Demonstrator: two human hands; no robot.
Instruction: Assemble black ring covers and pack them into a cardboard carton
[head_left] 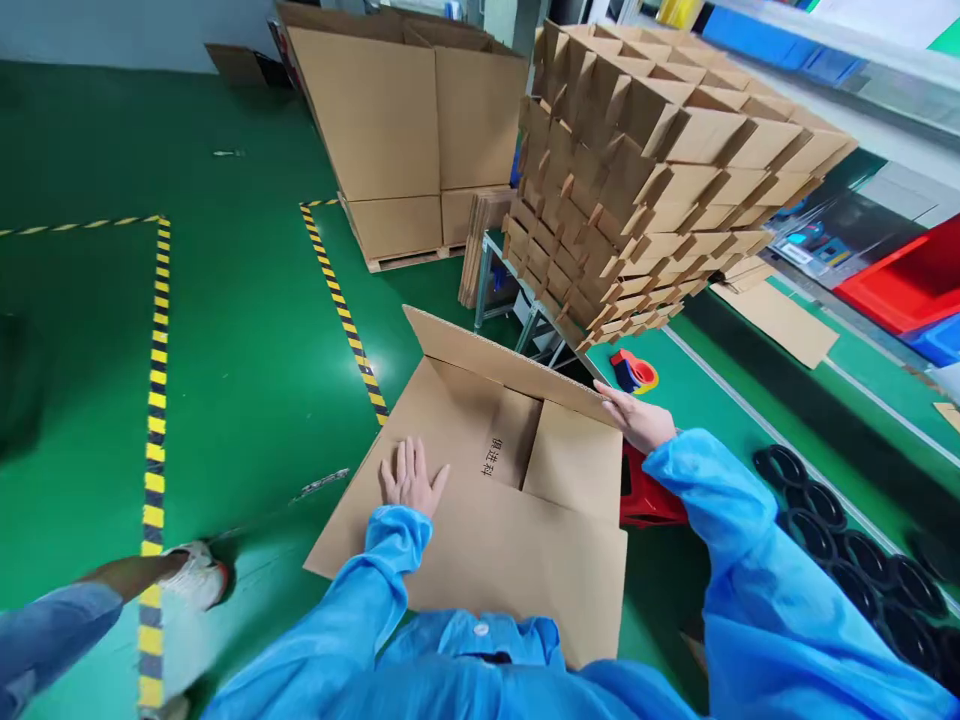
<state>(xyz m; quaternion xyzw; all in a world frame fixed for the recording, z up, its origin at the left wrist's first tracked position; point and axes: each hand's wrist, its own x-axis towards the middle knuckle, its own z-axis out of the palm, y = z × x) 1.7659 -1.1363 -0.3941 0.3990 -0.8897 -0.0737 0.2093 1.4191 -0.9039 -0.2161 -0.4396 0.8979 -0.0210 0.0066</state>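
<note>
In front of my body is a cardboard box (517, 550) with its flaps folded outward and dark printed characters on an inner panel. My left hand (411, 482) lies flat on the left flap, fingers spread, gripping nothing. At the far right corner, my right hand (637, 418) holds the edge of the raised far flap (502, 360), its fingers along the cardboard and the thumb side partly hidden. Just beyond this hand, a red and blue tape dispenser (634, 372) rests on the green table.
Stacked cardboard dividers (675, 190) rise beyond the box. Large cartons (367, 120) stand on a pallet at the back. A red crate (645, 495) sits under my right arm, black rings (832, 540) at right. Another person's leg (112, 590) is at left, over yellow-black floor tape (155, 400).
</note>
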